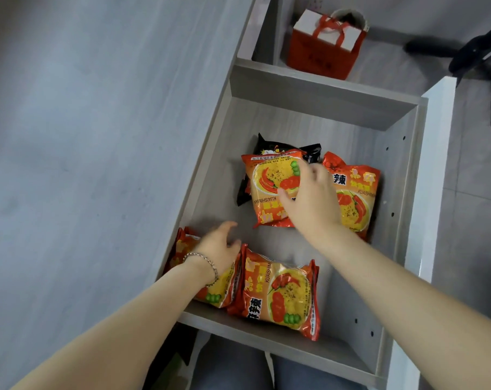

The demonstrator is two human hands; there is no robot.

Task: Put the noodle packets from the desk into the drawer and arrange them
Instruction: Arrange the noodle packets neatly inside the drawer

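Orange-red noodle packet (269,190) lay flat in drawer (402,170), long axis near-far. Right hand (309,198) gripped its edge; left hand (219,249) fingers loosely open.

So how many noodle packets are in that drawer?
5: two orange ones at the near end, two orange ones farther back, and a black one under them. More may be hidden.
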